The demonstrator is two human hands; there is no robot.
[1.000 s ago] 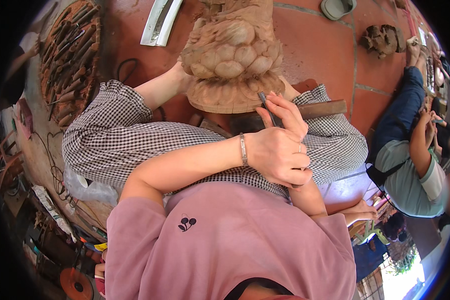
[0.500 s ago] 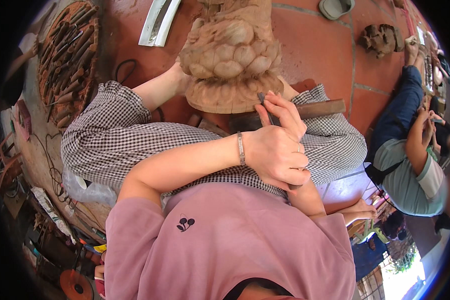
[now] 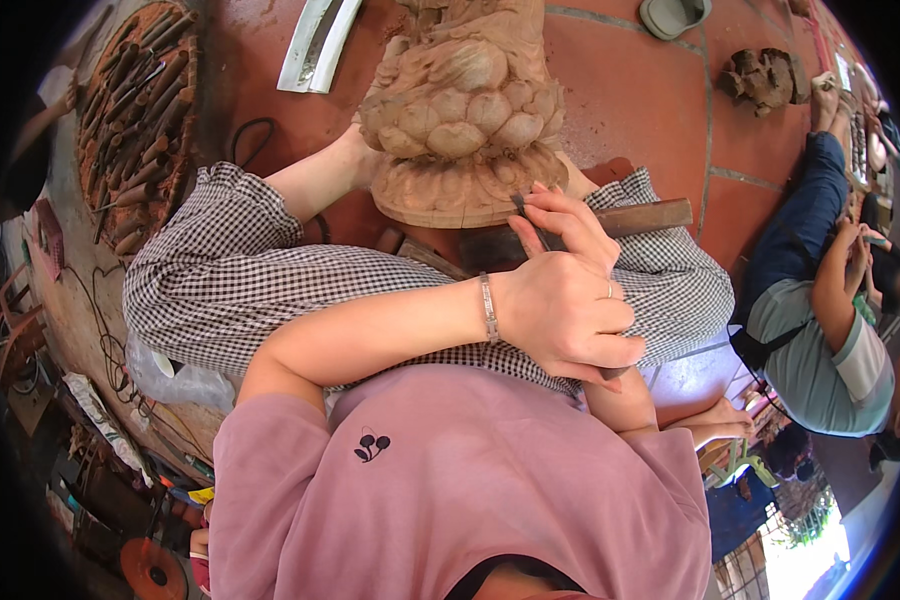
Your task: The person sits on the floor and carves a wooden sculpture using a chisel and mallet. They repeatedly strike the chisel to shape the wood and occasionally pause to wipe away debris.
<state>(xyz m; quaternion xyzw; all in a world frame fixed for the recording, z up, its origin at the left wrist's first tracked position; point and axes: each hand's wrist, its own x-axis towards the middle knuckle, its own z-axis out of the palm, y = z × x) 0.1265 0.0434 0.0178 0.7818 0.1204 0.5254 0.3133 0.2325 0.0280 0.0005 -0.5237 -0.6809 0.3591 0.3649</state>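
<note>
A carved brown wooden piece (image 3: 470,115) with rounded lobes and a petalled base stands between my bare feet. My left hand (image 3: 565,315), wearing a bracelet and a ring, is closed around the handle of a wood chisel (image 3: 518,204). Further up, the fingers of my right hand (image 3: 570,222) pinch the chisel's shaft, its dark tip at the rim of the base. My right palm and wrist are hidden behind the left hand. Below the carving lies a dark block with a brown rounded wooden bar (image 3: 650,217) over my right leg.
A round tray (image 3: 192,150) of wooden-handled carving tools stands at the far left. Ahead is a white trough-like object (image 3: 318,45). At the right are a grey-green clog (image 3: 673,15), a rough wood chunk (image 3: 763,80) and a seated person (image 3: 810,330). Cables lie at the left.
My left hand has shifted slightly right and down with the chisel handle. The tip has come back a little toward me and the shaft leans more.
</note>
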